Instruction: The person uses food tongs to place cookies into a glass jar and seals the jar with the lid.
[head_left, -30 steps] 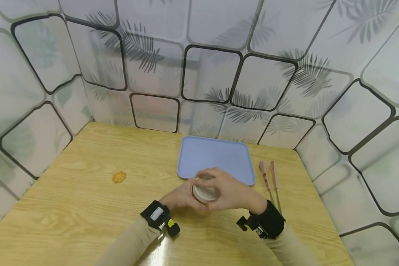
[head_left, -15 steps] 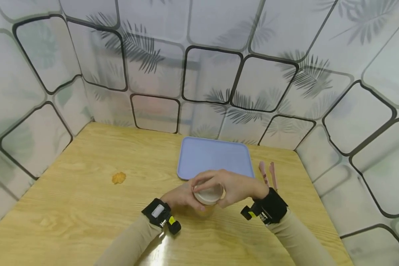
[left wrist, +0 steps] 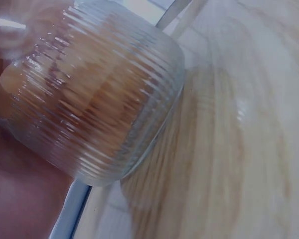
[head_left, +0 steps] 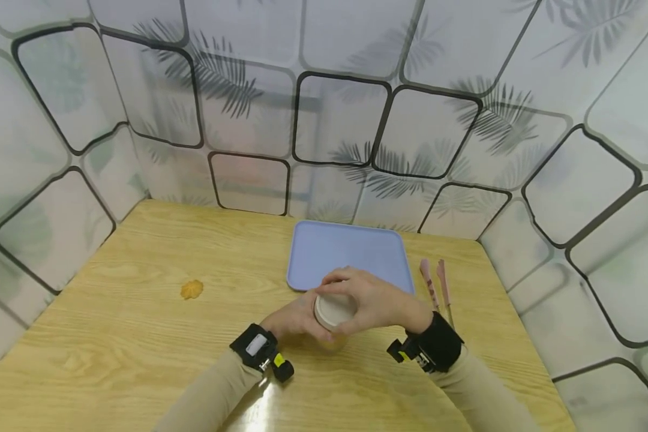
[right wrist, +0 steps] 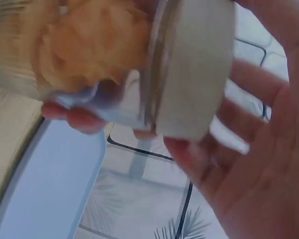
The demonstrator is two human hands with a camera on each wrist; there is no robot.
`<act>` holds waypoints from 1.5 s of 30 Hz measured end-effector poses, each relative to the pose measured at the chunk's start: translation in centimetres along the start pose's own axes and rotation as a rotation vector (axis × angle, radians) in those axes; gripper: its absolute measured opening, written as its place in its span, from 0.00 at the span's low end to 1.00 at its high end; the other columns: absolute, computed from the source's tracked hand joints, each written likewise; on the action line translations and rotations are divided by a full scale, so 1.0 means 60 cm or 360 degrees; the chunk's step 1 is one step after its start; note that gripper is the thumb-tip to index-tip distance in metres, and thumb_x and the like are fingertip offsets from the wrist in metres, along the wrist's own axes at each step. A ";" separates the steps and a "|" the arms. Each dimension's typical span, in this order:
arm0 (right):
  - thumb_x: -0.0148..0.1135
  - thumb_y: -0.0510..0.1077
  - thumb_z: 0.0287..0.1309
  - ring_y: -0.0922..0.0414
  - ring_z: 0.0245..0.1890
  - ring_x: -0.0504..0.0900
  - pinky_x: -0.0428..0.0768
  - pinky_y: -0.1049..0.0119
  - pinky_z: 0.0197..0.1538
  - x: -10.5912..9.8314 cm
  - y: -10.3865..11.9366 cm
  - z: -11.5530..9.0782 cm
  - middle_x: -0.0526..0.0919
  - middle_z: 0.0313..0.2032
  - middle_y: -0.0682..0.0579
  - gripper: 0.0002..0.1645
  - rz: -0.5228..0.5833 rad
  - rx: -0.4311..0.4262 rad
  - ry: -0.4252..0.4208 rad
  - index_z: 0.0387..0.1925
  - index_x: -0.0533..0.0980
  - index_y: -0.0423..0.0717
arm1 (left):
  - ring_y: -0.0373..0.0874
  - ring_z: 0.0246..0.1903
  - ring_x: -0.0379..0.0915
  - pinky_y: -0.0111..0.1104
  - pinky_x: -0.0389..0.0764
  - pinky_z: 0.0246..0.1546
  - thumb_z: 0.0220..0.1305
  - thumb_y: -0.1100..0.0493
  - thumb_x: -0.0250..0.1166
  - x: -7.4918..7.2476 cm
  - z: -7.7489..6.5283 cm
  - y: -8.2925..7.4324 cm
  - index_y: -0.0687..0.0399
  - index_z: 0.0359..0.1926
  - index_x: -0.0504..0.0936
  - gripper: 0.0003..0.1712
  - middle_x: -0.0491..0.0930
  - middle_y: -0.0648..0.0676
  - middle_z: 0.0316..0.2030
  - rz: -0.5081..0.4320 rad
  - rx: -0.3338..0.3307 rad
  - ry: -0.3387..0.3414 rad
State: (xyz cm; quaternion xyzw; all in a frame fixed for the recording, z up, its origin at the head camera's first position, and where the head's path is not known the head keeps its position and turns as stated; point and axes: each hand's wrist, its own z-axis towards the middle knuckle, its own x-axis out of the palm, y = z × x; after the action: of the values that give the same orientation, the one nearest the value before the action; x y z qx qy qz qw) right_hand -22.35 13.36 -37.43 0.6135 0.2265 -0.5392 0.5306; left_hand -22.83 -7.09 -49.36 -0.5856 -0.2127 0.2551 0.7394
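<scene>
A ribbed clear glass jar (left wrist: 109, 89) with orange pieces inside stands at the table's middle front, its base close over the wood in the left wrist view. My left hand (head_left: 297, 317) grips the jar's side, and its fingertips show round the glass in the right wrist view. On top of the jar sits a whitish lid (right wrist: 197, 69). My right hand (head_left: 378, 300) holds this lid from above, thumb on the near side and fingers curled round the far rim. In the head view the hands hide most of the glass.
Behind the hands lies a light blue tray (head_left: 351, 252). Two pink-handled utensils (head_left: 444, 282) lie to its right, partly hidden by the right wrist. An orange flower-shaped piece (head_left: 192, 289) rests on the table at left. Patterned curtains (head_left: 335, 120) enclose the table's back and sides.
Half a second ago my right hand's fingers were spread wider and its wrist farther right; now they close round the lid again. My left hand keeps its grip on the jar.
</scene>
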 end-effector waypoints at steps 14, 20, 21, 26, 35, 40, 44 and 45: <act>0.73 0.72 0.46 0.49 0.46 0.81 0.82 0.53 0.47 0.051 0.050 0.010 0.83 0.49 0.47 0.43 -0.0441 0.0620 -0.0459 0.57 0.81 0.49 | 0.47 0.61 0.71 0.40 0.73 0.64 0.49 0.65 0.79 -0.003 -0.007 -0.009 0.58 0.75 0.60 0.55 0.70 0.62 0.66 0.0111 -0.0092 -0.0137; 0.70 0.62 0.56 0.45 0.70 0.68 0.70 0.37 0.65 0.047 0.023 -0.001 0.71 0.70 0.46 0.49 -0.0177 0.0284 -0.0240 0.74 0.66 0.51 | 0.47 0.62 0.72 0.40 0.72 0.67 0.49 0.56 0.80 -0.016 -0.005 -0.007 0.63 0.74 0.59 0.56 0.71 0.66 0.67 0.0132 0.0029 -0.0106; 0.69 0.60 0.57 0.45 0.69 0.68 0.71 0.38 0.65 0.047 0.019 -0.002 0.72 0.70 0.46 0.48 -0.0156 0.0250 -0.0240 0.75 0.65 0.49 | 0.47 0.62 0.72 0.41 0.72 0.67 0.49 0.58 0.80 -0.017 -0.003 -0.006 0.62 0.75 0.59 0.56 0.71 0.66 0.67 0.0119 0.0029 -0.0104; 0.68 0.55 0.57 0.47 0.62 0.74 0.77 0.46 0.59 0.050 0.011 -0.001 0.77 0.65 0.45 0.46 -0.0192 0.0269 -0.0318 0.74 0.66 0.45 | 0.47 0.61 0.70 0.41 0.72 0.65 0.47 0.61 0.79 -0.018 0.002 0.002 0.60 0.76 0.57 0.58 0.70 0.65 0.67 0.0128 -0.0004 -0.0164; 0.64 0.66 0.58 0.48 0.35 0.78 0.81 0.59 0.29 0.073 0.038 0.015 0.84 0.40 0.44 0.32 -0.0738 0.0650 -0.0586 0.50 0.83 0.46 | 0.53 0.63 0.70 0.38 0.74 0.65 0.45 0.69 0.75 0.003 0.004 0.005 0.62 0.75 0.58 0.56 0.69 0.68 0.67 0.0215 -0.0043 -0.0291; 0.61 0.65 0.56 0.47 0.29 0.79 0.82 0.56 0.28 0.084 0.035 0.026 0.83 0.31 0.44 0.29 -0.0982 0.0656 -0.0769 0.37 0.83 0.43 | 0.55 0.63 0.70 0.38 0.74 0.65 0.43 0.70 0.77 0.002 0.012 0.000 0.62 0.75 0.59 0.57 0.69 0.66 0.67 0.0327 -0.0022 -0.0273; 0.66 0.63 0.54 0.50 0.41 0.80 0.83 0.57 0.41 0.080 0.003 0.021 0.83 0.41 0.47 0.26 -0.0831 0.0309 -0.0748 0.45 0.84 0.48 | 0.54 0.65 0.69 0.36 0.72 0.67 0.46 0.68 0.76 -0.006 0.015 -0.002 0.64 0.76 0.56 0.58 0.67 0.66 0.70 0.0371 -0.0001 -0.0222; 0.67 0.62 0.54 0.51 0.42 0.79 0.83 0.59 0.40 0.081 -0.005 0.019 0.83 0.42 0.48 0.26 -0.0793 0.0237 -0.0740 0.47 0.83 0.50 | 0.54 0.65 0.69 0.35 0.72 0.67 0.46 0.68 0.76 -0.007 0.015 -0.002 0.65 0.76 0.56 0.57 0.67 0.66 0.70 0.0362 -0.0003 -0.0214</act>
State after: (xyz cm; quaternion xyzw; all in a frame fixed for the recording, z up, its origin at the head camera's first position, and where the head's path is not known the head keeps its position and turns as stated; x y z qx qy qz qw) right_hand -21.55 11.04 -41.78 0.4372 0.2023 -0.7925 0.3740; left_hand -23.68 -6.71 -49.07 -0.5883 -0.1942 0.3756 0.6893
